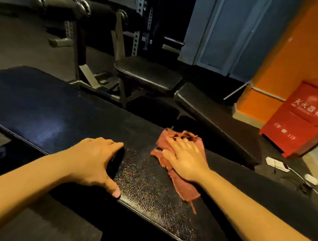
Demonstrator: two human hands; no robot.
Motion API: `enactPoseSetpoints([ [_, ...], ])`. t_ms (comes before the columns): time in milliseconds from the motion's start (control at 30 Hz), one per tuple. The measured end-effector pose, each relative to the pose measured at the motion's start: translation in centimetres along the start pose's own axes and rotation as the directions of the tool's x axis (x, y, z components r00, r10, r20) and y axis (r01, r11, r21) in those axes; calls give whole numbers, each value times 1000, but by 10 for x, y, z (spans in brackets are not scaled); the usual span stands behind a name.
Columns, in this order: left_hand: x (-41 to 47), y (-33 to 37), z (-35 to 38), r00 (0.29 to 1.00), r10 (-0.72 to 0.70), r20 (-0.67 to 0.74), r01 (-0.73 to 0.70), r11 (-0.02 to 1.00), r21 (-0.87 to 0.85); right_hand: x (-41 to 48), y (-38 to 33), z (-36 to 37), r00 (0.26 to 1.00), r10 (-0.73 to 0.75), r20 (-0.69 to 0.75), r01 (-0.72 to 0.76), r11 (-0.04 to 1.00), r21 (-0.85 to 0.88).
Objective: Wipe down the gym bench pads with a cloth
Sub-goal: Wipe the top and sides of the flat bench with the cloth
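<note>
Right hand (186, 158): flat, pressing cloth (184, 188) on bench pad (147, 184).
Left hand (95, 161): curled over pad end, bracing.
Pad axis: leftward from cloth; right hand nearer.

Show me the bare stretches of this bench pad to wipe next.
Free: the wide bench pad stretch left of the left hand, and the strip between it and the cloth. Crowded: where the right hand presses the cloth.
</note>
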State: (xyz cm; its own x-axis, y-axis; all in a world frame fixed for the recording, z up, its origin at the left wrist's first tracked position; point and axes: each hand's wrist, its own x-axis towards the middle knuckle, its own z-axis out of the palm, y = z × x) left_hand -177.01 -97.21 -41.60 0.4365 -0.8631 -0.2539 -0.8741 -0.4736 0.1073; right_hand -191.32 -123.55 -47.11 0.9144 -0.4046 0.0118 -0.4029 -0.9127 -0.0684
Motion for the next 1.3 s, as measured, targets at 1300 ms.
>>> enactPoseSetpoints([
  [1300, -16, -35, 7, 994, -92, -57, 91, 996, -17, -1, 31, 9, 906, 423, 26, -422, 905, -53],
])
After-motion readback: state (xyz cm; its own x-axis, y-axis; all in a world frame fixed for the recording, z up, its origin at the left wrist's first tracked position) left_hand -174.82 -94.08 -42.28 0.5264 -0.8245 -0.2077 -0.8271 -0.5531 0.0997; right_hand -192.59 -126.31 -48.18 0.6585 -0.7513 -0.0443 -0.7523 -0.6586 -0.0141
